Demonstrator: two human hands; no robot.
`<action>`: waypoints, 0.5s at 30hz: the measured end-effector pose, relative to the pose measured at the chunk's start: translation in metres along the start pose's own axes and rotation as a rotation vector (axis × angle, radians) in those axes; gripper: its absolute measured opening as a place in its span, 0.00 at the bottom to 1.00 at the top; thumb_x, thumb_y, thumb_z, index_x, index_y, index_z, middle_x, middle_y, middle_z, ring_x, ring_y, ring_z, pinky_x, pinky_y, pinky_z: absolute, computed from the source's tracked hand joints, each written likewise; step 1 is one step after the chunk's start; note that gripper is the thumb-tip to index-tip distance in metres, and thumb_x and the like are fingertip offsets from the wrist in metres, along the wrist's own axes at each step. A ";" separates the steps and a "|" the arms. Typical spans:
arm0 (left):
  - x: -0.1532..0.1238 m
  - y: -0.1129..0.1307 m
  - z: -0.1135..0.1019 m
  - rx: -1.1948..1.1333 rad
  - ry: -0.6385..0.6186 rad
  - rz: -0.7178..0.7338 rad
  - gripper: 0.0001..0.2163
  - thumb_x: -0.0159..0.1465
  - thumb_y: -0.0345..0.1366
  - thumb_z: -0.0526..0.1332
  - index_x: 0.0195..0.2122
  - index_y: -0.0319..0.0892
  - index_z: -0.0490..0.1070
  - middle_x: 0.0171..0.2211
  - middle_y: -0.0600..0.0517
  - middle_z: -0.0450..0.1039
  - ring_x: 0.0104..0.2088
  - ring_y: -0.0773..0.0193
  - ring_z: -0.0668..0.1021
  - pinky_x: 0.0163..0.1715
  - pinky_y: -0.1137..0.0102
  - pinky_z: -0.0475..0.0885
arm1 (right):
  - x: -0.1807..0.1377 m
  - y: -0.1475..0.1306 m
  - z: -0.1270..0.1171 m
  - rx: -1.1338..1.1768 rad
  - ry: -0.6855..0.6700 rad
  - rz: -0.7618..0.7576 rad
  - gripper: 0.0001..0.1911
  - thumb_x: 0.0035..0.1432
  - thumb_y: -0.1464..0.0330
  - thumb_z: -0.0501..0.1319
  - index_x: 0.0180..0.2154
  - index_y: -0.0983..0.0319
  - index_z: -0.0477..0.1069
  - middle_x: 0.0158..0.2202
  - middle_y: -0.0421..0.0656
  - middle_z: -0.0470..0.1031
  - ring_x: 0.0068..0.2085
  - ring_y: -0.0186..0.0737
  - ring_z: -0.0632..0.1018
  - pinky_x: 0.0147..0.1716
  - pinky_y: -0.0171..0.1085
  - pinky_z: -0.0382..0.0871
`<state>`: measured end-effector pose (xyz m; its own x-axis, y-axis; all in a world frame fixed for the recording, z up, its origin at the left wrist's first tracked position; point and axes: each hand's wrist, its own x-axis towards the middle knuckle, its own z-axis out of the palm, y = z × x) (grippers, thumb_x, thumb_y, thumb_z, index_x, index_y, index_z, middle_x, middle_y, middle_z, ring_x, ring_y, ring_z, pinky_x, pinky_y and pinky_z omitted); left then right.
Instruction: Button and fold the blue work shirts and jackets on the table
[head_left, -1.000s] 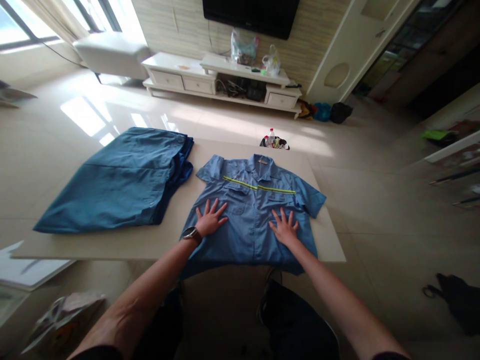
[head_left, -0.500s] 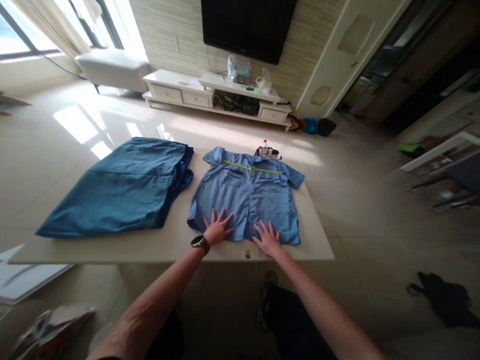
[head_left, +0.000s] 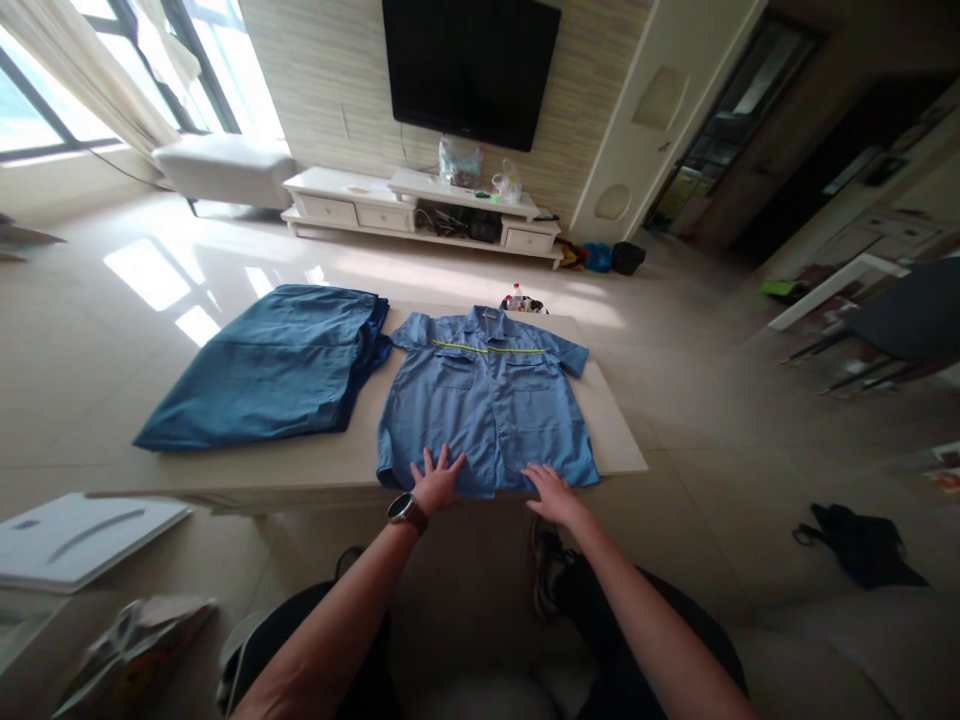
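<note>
A blue short-sleeved shirt [head_left: 465, 400] with a yellow-green stripe across its chest lies spread face up on the pale table. Its collar points away from me and its hem reaches the near table edge. With fingers spread, my left hand [head_left: 439, 480] rests flat on the lower left part of the shirt; a watch is on that wrist. On the lower right part lies my right hand [head_left: 553, 494], fingers stretched out near the hem. Left of the shirt is a folded stack of darker blue cloth [head_left: 259, 370].
The table [head_left: 619, 445] has a bottle [head_left: 516, 296] with a red cap by its far edge. Beyond stand a white TV cabinet [head_left: 330, 210] and a grey bench [head_left: 225, 170]. A white board [head_left: 82, 540] is at lower left, and a black bag-like thing [head_left: 862, 545] lies on the floor at right.
The shirt has slid toward me, its hem now at the near table edge, and its collar shows more fully. Both hands moved nearer with it. The camera view has also shifted.
</note>
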<state>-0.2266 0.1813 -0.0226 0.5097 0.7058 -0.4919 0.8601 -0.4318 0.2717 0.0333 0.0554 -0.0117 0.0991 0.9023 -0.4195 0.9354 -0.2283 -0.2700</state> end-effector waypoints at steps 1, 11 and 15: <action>-0.004 0.002 -0.001 0.002 0.015 0.020 0.47 0.61 0.49 0.70 0.77 0.51 0.48 0.78 0.36 0.34 0.75 0.25 0.42 0.66 0.30 0.50 | -0.003 0.000 0.001 0.005 0.020 -0.005 0.38 0.59 0.69 0.66 0.69 0.54 0.62 0.74 0.50 0.57 0.74 0.55 0.56 0.67 0.59 0.58; -0.030 0.024 -0.018 0.060 0.127 0.233 0.21 0.62 0.34 0.67 0.57 0.45 0.72 0.55 0.44 0.76 0.56 0.49 0.78 0.55 0.62 0.74 | 0.010 -0.032 -0.025 -0.168 0.067 -0.215 0.16 0.60 0.69 0.66 0.50 0.58 0.74 0.53 0.46 0.76 0.56 0.48 0.74 0.54 0.47 0.68; -0.018 0.037 -0.017 0.109 0.087 0.218 0.13 0.64 0.28 0.62 0.50 0.43 0.73 0.51 0.43 0.75 0.52 0.51 0.79 0.49 0.63 0.74 | 0.025 -0.036 -0.023 -0.247 0.104 -0.153 0.22 0.56 0.70 0.70 0.52 0.57 0.71 0.54 0.47 0.74 0.56 0.51 0.73 0.51 0.47 0.69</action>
<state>-0.2039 0.1618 0.0104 0.6870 0.6327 -0.3574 0.7246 -0.6340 0.2703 0.0099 0.0945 0.0072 -0.0274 0.9549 -0.2957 0.9951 -0.0022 -0.0993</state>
